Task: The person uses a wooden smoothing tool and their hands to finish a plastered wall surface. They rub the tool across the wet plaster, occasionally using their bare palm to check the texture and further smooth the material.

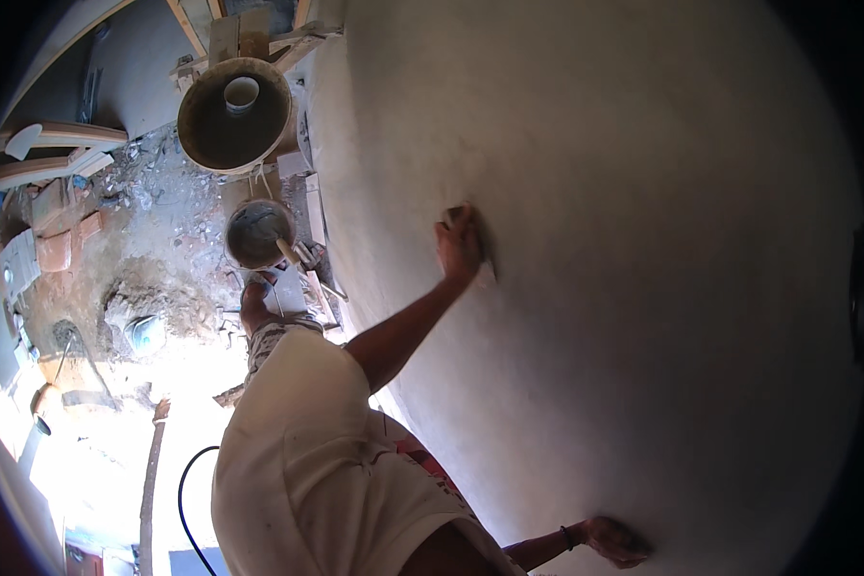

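My left hand [459,252] is raised against the grey plastered wall [634,288], its fingers closed round the grip of a plastering trowel [490,252]. The trowel shows almost edge-on, lying along the wall, and much of it is hidden by the hand. Lower down, my right hand [616,541], with a dark band at the wrist, is at the same wall. Its fingers are in shadow, so I cannot tell whether they hold anything. The plaster around both hands looks smooth, with faint darker patches.
On the floor to the left stand a large round tub [190,144] with a white cup [242,93] inside and a smaller bucket [250,235] of grey mix with a handled tool. Timber frames [58,134], rubble, a long plank [151,470] and a black cable [181,494] lie beyond.
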Motion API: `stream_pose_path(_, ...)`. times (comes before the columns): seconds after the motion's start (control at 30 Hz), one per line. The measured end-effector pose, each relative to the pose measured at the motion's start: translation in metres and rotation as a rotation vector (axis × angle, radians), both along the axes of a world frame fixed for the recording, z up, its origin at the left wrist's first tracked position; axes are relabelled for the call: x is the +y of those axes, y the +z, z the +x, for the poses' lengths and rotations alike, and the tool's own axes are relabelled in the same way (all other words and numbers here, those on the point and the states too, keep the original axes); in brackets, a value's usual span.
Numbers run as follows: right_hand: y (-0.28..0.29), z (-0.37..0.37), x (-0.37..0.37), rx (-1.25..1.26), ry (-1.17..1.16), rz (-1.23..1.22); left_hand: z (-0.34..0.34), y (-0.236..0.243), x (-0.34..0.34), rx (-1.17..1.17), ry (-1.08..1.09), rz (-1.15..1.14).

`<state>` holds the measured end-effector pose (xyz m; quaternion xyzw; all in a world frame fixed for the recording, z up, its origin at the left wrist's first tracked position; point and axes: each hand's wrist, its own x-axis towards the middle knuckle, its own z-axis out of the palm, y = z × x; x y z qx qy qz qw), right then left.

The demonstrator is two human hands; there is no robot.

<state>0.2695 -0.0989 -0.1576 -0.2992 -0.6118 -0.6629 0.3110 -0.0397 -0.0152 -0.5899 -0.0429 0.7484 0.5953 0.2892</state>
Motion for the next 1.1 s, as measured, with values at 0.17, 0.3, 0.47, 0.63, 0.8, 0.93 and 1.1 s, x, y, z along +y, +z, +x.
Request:
stream_pose_path(0.17, 0.003, 0.009, 0.0, -0.042, -0.009, -0.057, -0.102, 0.008, 0.016, 0.102, 0.11, 0.081)
stream_pose_path(0.3, 0.001, 0.008, 0.003, -0.05, -0.025, -0.086, -0.118, -0.026, 0.016, -0.111, 0.117, -0.024)
stream_pose_path(0.47, 0.006, 0.022, -0.001, -0.045, -0.05, -0.065, -0.077, 0.052, 0.02, 0.37, 0.092, 0.247)
stream_pose_path(0.63, 0.009, 0.03, 0.006, -0.057, -0.054, -0.064, -0.176, -0.022, 0.034, 0.037, 0.124, 0.025)
stream_pose_path(0.8, 0.002, 0.019, -0.001, 0.004, -0.069, -0.017, -0.094, 0.033, 0.025, 0.222, 0.043, 0.061)
stream_pose_path(0.93, 0.004, 0.031, 0.004, 0.035, -0.064, -0.036, -0.142, 0.146, 0.011, 0.52, 0.021, 0.32)
stream_pose_path(1.1, 0.002, 0.016, 0.001, 0.024, -0.053, -0.026, -0.206, 0.097, 0.035, 0.317, 0.036, 0.154)
